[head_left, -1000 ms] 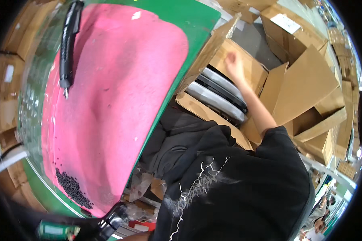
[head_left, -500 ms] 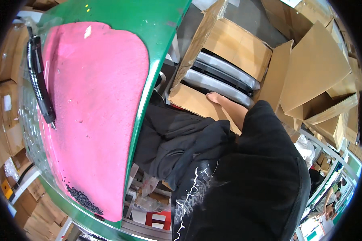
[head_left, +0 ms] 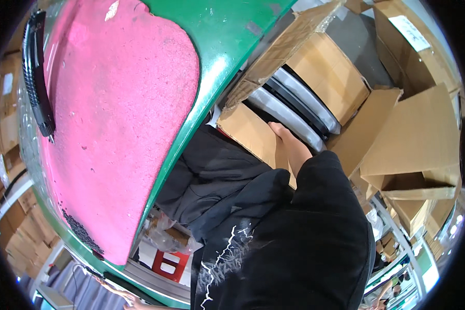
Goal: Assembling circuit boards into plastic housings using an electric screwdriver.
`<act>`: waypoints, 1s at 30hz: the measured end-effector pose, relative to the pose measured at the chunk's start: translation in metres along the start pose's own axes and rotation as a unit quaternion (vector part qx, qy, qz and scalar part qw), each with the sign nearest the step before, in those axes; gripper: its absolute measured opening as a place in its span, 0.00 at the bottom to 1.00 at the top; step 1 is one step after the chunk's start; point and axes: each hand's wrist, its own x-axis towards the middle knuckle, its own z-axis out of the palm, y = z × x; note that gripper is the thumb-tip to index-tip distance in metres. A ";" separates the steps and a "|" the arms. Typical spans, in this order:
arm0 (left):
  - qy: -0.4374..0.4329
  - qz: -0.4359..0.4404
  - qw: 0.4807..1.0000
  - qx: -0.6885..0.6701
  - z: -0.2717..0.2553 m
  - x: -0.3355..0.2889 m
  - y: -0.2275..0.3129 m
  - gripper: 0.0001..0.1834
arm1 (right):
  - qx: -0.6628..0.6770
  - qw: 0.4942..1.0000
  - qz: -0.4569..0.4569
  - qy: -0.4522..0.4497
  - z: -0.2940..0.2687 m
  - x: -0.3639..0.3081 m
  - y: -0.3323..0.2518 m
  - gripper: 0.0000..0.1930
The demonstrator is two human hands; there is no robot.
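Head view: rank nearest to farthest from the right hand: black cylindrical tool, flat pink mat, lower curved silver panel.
From the right hand:
1. Lower curved silver panel: beside it, in the box.
2. Flat pink mat: to its left.
3. Black cylindrical tool: far left.

Workshop or small factory, looks like. Big green work table, pink mat on top. Black hand tool with thin metal tip at mat's left edge. Lots of tiny black bits on mat. Open brown box beside table, long silver and black parts inside. More cardboard boxes at left. Metal frame far off, lower right.
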 end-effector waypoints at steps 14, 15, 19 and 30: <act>-0.113 0.274 0.953 0.069 0.068 -0.002 0.004 0.12 | -0.024 0.991 -0.110 0.077 -0.001 0.004 0.021 0.28; -0.196 0.282 0.938 0.036 0.078 0.008 0.014 0.11 | -0.059 0.988 -0.115 0.081 -0.006 -0.024 0.006 0.28; -0.293 0.341 0.893 -0.005 0.140 -0.089 -0.052 0.08 | -0.010 0.940 -0.249 0.235 -0.042 -0.120 0.021 0.21; -0.592 0.476 0.647 -0.064 0.200 -0.234 -0.122 0.06 | 0.073 0.538 -0.489 0.682 -0.161 -0.413 -0.095 0.13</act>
